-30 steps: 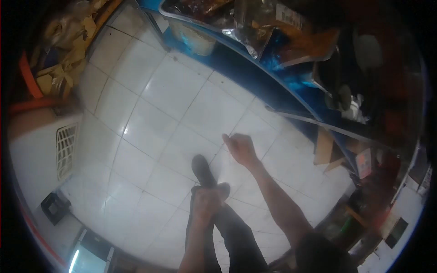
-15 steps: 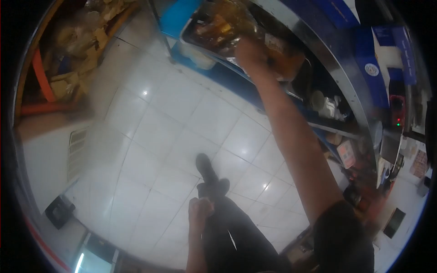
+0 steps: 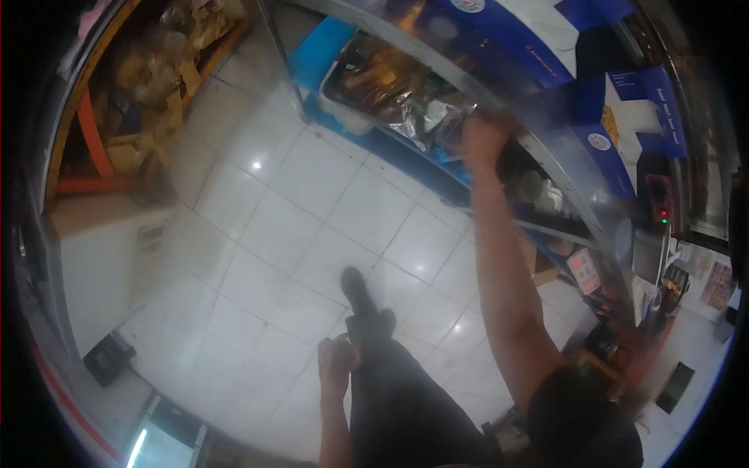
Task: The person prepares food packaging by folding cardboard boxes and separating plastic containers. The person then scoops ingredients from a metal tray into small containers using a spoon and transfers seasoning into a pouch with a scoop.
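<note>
My right hand (image 3: 488, 140) reaches over a shelf under the counter, at the right end of a metal tray (image 3: 331, 93). Its fingers are blurred and partly hidden, so their grip does not show. Close beside it lie clear and silvery plastic wrappings (image 3: 437, 117). Brown and amber packets (image 3: 382, 74) fill the tray's left part. Low in the view, above the floor and beside my dark-clothed leg (image 3: 398, 398), my left hand (image 3: 338, 355) is closed. Something small and pale may be in it, but I cannot make it out.
A metal counter edge (image 3: 538, 152) runs above the shelf, with blue-and-white boxes (image 3: 616, 140) on top. Cups (image 3: 530, 187) stand right of my right hand. An orange-framed rack (image 3: 101, 183) holds bagged goods at upper left. White tiles (image 3: 312, 195) cover the floor.
My right hand has moved right, from over the tray's middle to its right end. An orange-brown item beside it is no longer visible; silvery wrappings now show. My left hand stays low and closed.
</note>
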`<control>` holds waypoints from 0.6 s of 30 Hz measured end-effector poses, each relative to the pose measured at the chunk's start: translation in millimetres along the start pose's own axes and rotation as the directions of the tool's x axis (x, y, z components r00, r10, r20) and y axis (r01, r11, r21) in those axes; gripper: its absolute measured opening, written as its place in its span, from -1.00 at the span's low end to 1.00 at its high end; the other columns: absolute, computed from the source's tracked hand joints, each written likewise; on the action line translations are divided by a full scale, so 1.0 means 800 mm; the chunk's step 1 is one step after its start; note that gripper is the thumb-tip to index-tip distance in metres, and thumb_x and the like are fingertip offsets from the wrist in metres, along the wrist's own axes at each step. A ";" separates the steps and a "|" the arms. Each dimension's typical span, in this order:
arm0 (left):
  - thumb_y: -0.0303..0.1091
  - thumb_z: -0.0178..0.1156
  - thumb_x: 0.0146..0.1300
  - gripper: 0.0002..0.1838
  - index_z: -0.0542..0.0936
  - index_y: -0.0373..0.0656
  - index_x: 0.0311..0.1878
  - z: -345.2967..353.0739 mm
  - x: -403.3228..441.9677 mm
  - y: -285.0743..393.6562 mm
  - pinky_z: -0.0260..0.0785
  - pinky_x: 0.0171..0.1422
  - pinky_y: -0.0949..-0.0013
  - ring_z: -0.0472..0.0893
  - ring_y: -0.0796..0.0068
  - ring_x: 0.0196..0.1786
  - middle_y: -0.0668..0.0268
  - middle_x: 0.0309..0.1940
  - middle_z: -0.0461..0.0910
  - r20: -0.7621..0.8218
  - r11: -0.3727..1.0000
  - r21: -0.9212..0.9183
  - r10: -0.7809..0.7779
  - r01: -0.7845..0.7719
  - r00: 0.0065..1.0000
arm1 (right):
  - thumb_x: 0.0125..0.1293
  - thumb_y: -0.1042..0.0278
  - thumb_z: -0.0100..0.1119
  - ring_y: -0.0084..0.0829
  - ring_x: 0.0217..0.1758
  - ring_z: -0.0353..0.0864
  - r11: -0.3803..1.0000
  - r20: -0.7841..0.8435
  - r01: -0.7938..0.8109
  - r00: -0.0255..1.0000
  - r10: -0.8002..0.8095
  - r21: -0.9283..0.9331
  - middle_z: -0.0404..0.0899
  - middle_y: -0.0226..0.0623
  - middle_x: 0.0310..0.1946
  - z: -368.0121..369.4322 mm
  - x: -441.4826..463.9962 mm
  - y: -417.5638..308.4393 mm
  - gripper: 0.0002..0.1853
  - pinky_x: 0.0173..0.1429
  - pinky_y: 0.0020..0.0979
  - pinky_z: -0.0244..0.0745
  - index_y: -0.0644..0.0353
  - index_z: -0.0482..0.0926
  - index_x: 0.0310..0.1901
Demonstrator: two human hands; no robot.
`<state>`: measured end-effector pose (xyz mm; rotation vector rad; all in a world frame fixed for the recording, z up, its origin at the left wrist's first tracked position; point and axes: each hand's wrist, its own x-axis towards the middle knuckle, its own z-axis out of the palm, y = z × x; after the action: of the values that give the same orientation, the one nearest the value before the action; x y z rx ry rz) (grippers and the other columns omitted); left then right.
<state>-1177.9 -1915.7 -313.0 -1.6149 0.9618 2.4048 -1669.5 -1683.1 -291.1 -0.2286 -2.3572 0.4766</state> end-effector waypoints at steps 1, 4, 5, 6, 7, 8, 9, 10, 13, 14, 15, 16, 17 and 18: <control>-0.02 0.25 0.29 -0.65 0.44 -0.11 -0.21 -0.015 -0.001 0.005 0.35 -0.01 0.04 0.50 0.04 -0.16 0.18 -0.30 0.51 0.164 0.994 0.100 0.021 -0.038 0.986 | 0.37 0.42 0.07 -0.07 0.00 0.62 0.887 0.059 -0.347 0.936 0.346 0.304 0.66 -0.05 -0.05 -0.007 -0.009 -0.008 -0.76 0.16 -0.11 0.45 0.31 0.59 -0.01; 0.20 0.14 0.39 -0.45 0.39 0.01 0.21 -0.014 0.006 0.034 0.34 0.32 -0.14 0.56 -0.07 0.17 0.24 0.04 0.53 0.330 0.955 0.234 0.099 -0.183 0.939 | 0.41 0.39 0.12 -0.49 -0.23 0.46 0.421 0.365 -0.613 0.763 0.533 0.668 0.54 -0.38 -0.27 -0.071 -0.019 -0.051 -0.87 -0.13 -0.41 0.36 0.25 0.56 -0.14; 0.22 0.08 0.42 -0.45 0.38 0.01 0.22 0.011 -0.001 0.056 0.35 0.31 -0.13 0.56 -0.05 0.14 0.25 0.03 0.53 0.369 0.928 0.271 0.145 -0.255 0.918 | 0.44 0.34 0.16 -0.72 -0.35 0.34 0.186 0.521 -0.707 0.649 0.555 0.683 0.46 -0.57 -0.38 -0.109 -0.016 -0.078 -0.88 -0.29 -0.58 0.27 0.20 0.54 -0.21; 0.24 0.02 0.45 -0.46 0.38 0.01 0.22 0.037 -0.008 0.079 0.35 0.30 -0.13 0.57 -0.04 0.12 0.26 0.03 0.53 0.406 0.895 0.302 0.190 -0.328 0.894 | 0.49 0.27 0.15 -0.79 -0.42 0.23 0.138 0.535 -0.703 0.639 0.553 0.697 0.40 -0.63 -0.43 -0.132 -0.024 -0.096 -0.84 -0.37 -0.62 0.13 0.14 0.54 -0.23; 0.25 -0.04 0.47 -0.45 0.38 0.01 0.23 0.063 -0.016 0.102 0.36 0.29 -0.12 0.58 -0.03 0.09 0.27 0.02 0.53 0.441 0.856 0.328 0.235 -0.399 0.866 | 0.51 0.23 0.15 -0.77 -0.41 0.23 0.307 0.471 -0.646 0.739 0.482 0.699 0.40 -0.63 -0.43 -0.147 -0.037 -0.097 -0.81 -0.36 -0.61 0.14 0.14 0.54 -0.24; 0.28 -0.13 0.49 -0.43 0.41 0.00 0.20 0.094 -0.029 0.127 0.37 0.26 -0.07 0.57 0.05 0.07 0.26 0.02 0.54 0.311 0.909 0.262 0.239 -0.325 0.920 | 0.52 0.20 0.14 -0.76 -0.40 0.23 0.366 0.440 -0.601 0.786 0.435 0.711 0.40 -0.64 -0.43 -0.174 -0.047 -0.103 -0.79 -0.34 -0.62 0.15 0.16 0.56 -0.20; 0.32 -0.22 0.50 -0.40 0.43 -0.02 0.18 0.128 -0.046 0.149 0.38 0.23 -0.02 0.57 0.12 0.04 0.26 0.01 0.54 0.175 0.949 0.186 0.223 -0.255 0.959 | 0.53 0.20 0.12 -0.75 -0.38 0.26 0.158 0.627 -0.779 0.591 0.507 0.607 0.43 -0.61 -0.42 -0.208 -0.056 -0.110 -0.77 -0.32 -0.60 0.19 0.20 0.57 -0.17; 0.32 -0.22 0.50 -0.40 0.43 -0.02 0.18 0.171 -0.065 0.170 0.38 0.23 -0.02 0.57 0.12 0.04 0.26 0.01 0.54 0.209 0.942 0.211 0.216 -0.260 0.954 | 0.54 0.18 0.10 -0.74 -0.34 0.31 0.246 0.645 -0.824 0.555 0.525 0.510 0.46 -0.57 -0.41 -0.242 -0.056 -0.114 -0.74 -0.29 -0.59 0.24 0.24 0.57 -0.15; 0.33 -0.25 0.51 -0.37 0.46 -0.03 0.16 0.288 -0.113 0.209 0.38 0.22 0.07 0.56 0.23 0.07 0.28 0.01 0.55 0.353 0.891 0.223 0.303 -0.394 0.885 | 0.56 0.19 0.08 -0.74 -0.40 0.28 0.276 0.643 -0.787 0.612 0.460 0.551 0.43 -0.57 -0.46 -0.345 -0.064 -0.086 -0.70 -0.33 -0.59 0.23 0.32 0.56 -0.15; 0.32 -0.26 0.52 -0.37 0.47 -0.03 0.16 0.316 -0.117 0.209 0.39 0.22 0.11 0.55 0.27 0.08 0.29 0.01 0.55 0.454 0.847 0.267 0.310 -0.460 0.835 | 0.56 0.23 0.08 -0.75 -0.41 0.25 0.246 0.655 -0.784 0.615 0.439 0.570 0.41 -0.60 -0.47 -0.374 -0.073 -0.068 -0.73 -0.35 -0.60 0.19 0.31 0.57 -0.15; 0.30 -0.27 0.53 -0.38 0.47 -0.04 0.17 0.340 -0.126 0.203 0.40 0.22 0.13 0.55 0.30 0.09 0.29 0.02 0.55 0.506 0.800 0.308 0.322 -0.516 0.800 | 0.55 0.24 0.10 -0.75 -0.44 0.24 0.296 0.701 -0.820 0.573 0.426 0.490 0.39 -0.62 -0.50 -0.417 -0.065 -0.056 -0.74 -0.39 -0.59 0.16 0.30 0.57 -0.15; 0.29 -0.27 0.54 -0.39 0.47 -0.04 0.18 0.364 -0.134 0.197 0.40 0.23 0.16 0.55 0.33 0.10 0.30 0.02 0.55 0.556 0.746 0.339 0.332 -0.573 0.762 | 0.54 0.25 0.10 -0.74 -0.47 0.22 0.338 0.696 -0.797 0.603 0.391 0.500 0.37 -0.59 -0.53 -0.449 -0.067 -0.038 -0.75 -0.41 -0.58 0.15 0.31 0.57 -0.14; 0.16 -0.24 0.56 -0.46 0.45 -0.09 0.19 0.410 -0.149 0.184 0.42 0.20 0.21 0.55 0.37 0.08 0.30 0.02 0.54 0.586 0.745 0.324 0.326 -0.583 0.742 | 0.54 0.24 0.10 -0.74 -0.48 0.22 0.466 0.700 -0.781 0.602 0.385 0.416 0.36 -0.54 -0.55 -0.482 -0.069 -0.017 -0.74 -0.42 -0.56 0.16 0.31 0.58 -0.15; 0.04 -0.21 0.58 -0.53 0.43 -0.14 0.20 0.455 -0.163 0.170 0.43 0.17 0.27 0.55 0.41 0.07 0.29 0.02 0.53 0.616 0.744 0.308 0.319 -0.593 0.720 | 0.54 0.24 0.10 -0.73 -0.47 0.26 0.464 0.751 -0.815 0.539 0.382 0.348 0.39 -0.51 -0.54 -0.516 -0.068 0.002 -0.74 -0.41 -0.55 0.20 0.31 0.58 -0.14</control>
<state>-1468.6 -1792.3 -51.1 -0.5015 1.8223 2.3641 -1348.8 -1584.8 -44.3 -0.7314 -2.3621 2.0287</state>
